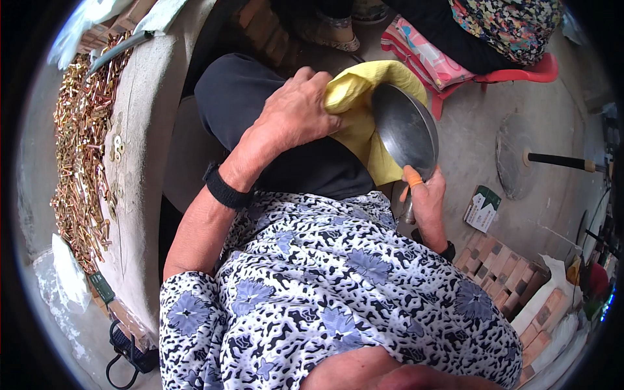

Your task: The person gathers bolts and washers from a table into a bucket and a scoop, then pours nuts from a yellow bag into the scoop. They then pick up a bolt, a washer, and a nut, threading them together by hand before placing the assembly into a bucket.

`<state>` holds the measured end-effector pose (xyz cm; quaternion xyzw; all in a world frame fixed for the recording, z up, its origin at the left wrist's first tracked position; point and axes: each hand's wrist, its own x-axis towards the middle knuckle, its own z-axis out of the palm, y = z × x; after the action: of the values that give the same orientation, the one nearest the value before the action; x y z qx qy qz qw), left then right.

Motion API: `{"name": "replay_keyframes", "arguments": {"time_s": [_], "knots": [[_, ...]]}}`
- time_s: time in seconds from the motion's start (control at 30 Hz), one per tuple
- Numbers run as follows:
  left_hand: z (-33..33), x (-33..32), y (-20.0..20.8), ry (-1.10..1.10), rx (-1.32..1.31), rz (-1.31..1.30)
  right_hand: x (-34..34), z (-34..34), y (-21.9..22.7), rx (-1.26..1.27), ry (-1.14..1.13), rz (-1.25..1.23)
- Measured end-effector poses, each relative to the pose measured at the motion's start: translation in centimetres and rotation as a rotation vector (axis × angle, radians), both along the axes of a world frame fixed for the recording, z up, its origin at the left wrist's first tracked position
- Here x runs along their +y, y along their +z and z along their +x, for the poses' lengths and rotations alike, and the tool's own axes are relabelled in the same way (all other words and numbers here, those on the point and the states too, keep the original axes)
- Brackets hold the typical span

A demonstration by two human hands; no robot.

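Observation:
My left hand [296,110] is closed on the gathered edge of a yellow piece of soft material [370,78], a bag or a cloth; I cannot tell which. It spreads over my lap and passes behind a round, grey metal ladle [404,127]. The ladle's bowl is tilted up on edge against the yellow material. With fingers closed round the ladle near its handle, my right hand [429,201] holds it from below. One finger of that hand wears an orange finger cover [412,175].
Many brass-coloured bolts [81,156] lie heaped at the left, beside a pale ledge [140,123] bearing a few washers. A round base with a black rod [559,160], a small box [482,208] and stacked wooden blocks [500,266] stand right. Another person [507,29] sits on a red stool [533,70].

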<state>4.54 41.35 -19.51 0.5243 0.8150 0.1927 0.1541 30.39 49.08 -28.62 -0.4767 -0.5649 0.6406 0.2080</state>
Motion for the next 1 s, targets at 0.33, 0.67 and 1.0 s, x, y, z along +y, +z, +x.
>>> {"name": "replay_keyframes", "arguments": {"time_s": [0.33, 0.67, 1.0], "knots": [[0.0, 0.8, -1.7, 0.356, -0.642, 0.167, -1.4, 1.3, -0.5, 0.106, 0.265, 0.724], [0.9, 1.5, -1.1, 0.459, -0.766, 0.238, 1.8, -3.2, -3.7, -0.18, 0.392, 0.875], [3.0, 2.1, -0.7, 0.31, -1.033, -0.012, 4.0, -8.5, -7.5, -0.423, 0.384, 0.48]]}}
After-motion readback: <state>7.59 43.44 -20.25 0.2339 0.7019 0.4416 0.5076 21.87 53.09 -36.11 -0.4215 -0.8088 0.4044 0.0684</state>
